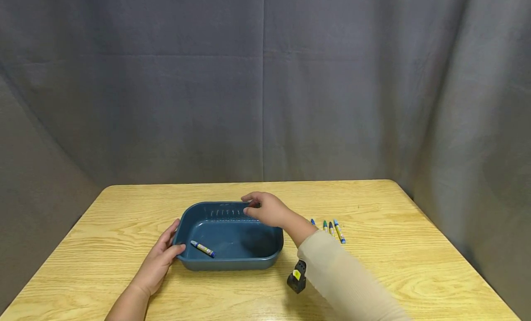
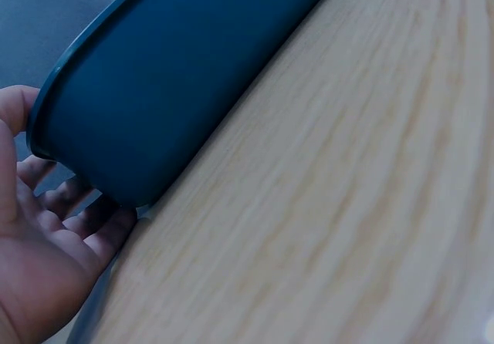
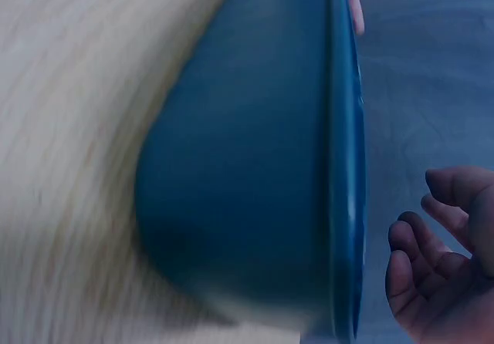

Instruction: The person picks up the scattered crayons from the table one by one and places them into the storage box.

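A glossy dark-blue, round-cornered basin (image 3: 247,151) fills the centre, its rim (image 3: 349,190) running vertically. Lower right, the bare right hand (image 3: 451,271) hangs apart from it, loosely curled. Part of the left hand (image 3: 353,5) shows at top. Pale wood-grained tabletop (image 3: 69,128) lies left; grey-blue cloth (image 3: 432,74), upper right.

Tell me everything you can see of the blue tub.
The blue tub looks like smooth, slightly glossy plastic: a rounded rectangle with an open top, a lipped rim, and a row of short pale marks inside the far wall. It stands upright on the wood-grained table. One crayon lies inside, toward the near left corner. The left hand grips its left end; the right hand hovers above, apart from the rim.
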A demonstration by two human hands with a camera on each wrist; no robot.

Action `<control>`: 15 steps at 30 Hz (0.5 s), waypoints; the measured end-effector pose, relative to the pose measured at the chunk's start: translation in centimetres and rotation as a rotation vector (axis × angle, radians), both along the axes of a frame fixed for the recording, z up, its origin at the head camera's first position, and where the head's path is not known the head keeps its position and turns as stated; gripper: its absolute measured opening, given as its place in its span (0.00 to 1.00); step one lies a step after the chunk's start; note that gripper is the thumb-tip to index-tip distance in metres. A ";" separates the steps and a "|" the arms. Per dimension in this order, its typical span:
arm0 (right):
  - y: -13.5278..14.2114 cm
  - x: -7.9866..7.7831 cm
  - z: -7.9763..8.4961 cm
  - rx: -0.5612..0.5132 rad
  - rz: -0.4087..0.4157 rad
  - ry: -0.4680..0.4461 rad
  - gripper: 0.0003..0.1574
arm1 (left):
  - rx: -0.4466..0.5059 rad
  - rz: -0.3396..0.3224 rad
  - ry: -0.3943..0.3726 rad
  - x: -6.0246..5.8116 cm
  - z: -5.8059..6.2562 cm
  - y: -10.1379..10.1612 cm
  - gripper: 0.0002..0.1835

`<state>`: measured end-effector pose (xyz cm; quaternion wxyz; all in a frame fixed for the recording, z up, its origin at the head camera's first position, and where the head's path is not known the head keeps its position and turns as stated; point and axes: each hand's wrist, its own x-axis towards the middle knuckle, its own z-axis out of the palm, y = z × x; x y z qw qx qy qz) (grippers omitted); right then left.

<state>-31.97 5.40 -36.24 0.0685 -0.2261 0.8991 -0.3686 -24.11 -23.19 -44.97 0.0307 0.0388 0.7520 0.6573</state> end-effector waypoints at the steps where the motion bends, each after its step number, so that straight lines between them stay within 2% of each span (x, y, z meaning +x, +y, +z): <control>1: 0.5 -0.1 0.1 0.000 -0.009 0.007 0.24 | -0.001 0.001 0.002 0.0 0.0 0.0 0.39; 7: 3.5 -0.4 0.1 -0.001 -0.086 0.009 0.24 | -0.006 0.000 0.007 0.1 -0.1 -0.1 0.39; 15: 8.3 -0.4 -0.9 -0.025 -0.153 0.004 0.25 | -0.004 -0.004 0.009 0.1 -0.1 -0.2 0.39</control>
